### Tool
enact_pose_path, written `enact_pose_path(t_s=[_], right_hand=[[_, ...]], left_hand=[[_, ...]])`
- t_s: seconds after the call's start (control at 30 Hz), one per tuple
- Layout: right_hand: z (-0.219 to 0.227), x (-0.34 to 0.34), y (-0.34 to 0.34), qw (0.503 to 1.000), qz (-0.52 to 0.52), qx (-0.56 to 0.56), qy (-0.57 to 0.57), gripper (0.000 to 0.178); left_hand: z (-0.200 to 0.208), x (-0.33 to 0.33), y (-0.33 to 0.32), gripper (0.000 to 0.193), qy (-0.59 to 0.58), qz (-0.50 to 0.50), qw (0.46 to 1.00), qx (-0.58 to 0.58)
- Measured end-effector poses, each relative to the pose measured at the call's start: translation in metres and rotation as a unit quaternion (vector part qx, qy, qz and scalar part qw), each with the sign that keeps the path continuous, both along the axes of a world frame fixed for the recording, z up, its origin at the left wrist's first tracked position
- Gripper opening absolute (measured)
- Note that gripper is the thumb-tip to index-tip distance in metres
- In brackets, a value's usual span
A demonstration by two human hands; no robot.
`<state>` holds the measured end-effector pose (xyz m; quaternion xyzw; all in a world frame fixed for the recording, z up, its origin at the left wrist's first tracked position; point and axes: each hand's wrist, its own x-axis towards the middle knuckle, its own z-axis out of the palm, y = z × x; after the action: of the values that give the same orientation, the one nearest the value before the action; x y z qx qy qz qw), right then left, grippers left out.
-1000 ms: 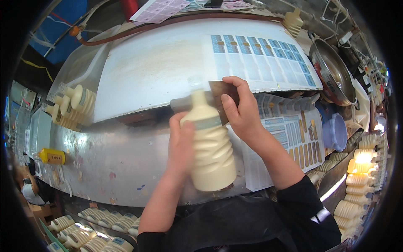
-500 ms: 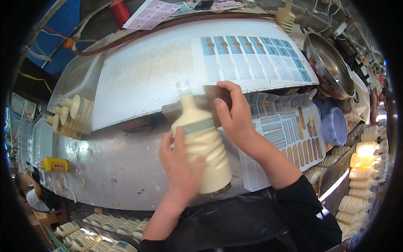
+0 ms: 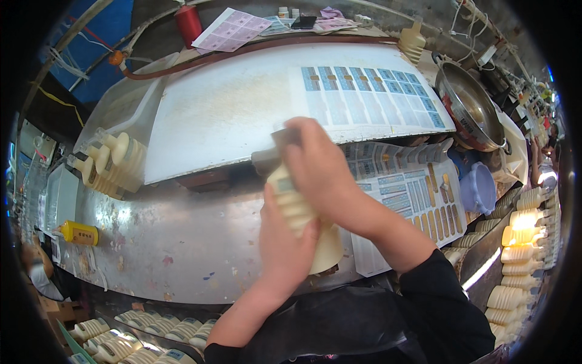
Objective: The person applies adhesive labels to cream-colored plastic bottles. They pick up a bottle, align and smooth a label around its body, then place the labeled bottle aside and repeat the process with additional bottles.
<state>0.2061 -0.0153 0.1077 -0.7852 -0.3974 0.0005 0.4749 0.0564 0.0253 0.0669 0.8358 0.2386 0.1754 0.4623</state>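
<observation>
A cream ribbed bottle lies slanted on the metal bench in front of me, its neck pointing away. My left hand wraps its lower side, thumb across the ribs. Over the bottle's shoulder is my right hand, gripping a flat dark scraper-like plate that juts out beyond the fingers. The hand and plate hide the neck and most of the label band, and motion blurs them. A grey block-like support sits beside the bottle's upper end.
A white board bears a sheet of blue labels. Right of the bottle lies another label sheet. Farther right are a metal pan and purple basin. Several cream bottles stand left, near a yellow bottle.
My right hand has swung left with the plate, from beside the bottle to over its shoulder. My left hand has shifted right and closed round the bottle's side. The view has shifted slightly.
</observation>
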Motion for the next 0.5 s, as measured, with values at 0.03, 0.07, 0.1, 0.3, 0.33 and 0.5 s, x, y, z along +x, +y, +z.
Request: enact_pose_path(t_s=[0.03,0.07,0.1,0.3,0.33,0.5], right_hand=[[0.002,-0.007,0.007,0.999,0.005,-0.011,-0.034,0.029],[0.003,-0.014,0.014,0.997,0.012,-0.022,-0.069,0.027],[0.006,-0.020,0.021,0.998,0.023,-0.044,-0.025,0.024],[0.007,-0.028,0.032,0.994,0.065,-0.089,0.004,0.026],[0.007,-0.025,0.026,0.996,0.064,-0.069,0.007,0.023],[-0.015,0.015,-0.017,0.999,-0.015,-0.015,0.031,0.035]], left_hand=[[-0.001,0.000,-0.001,0.095,0.001,0.005,1.000,0.014],[-0.003,0.000,-0.002,0.094,0.001,0.011,1.000,0.028],[-0.009,0.004,-0.002,0.082,-0.071,0.025,0.995,0.066],[0.013,0.007,-0.001,0.056,-0.029,0.008,0.999,0.024],[0.020,0.009,-0.002,0.057,-0.023,0.018,1.000,0.004],[0.019,0.006,-0.002,0.098,0.120,0.005,0.992,0.043]])
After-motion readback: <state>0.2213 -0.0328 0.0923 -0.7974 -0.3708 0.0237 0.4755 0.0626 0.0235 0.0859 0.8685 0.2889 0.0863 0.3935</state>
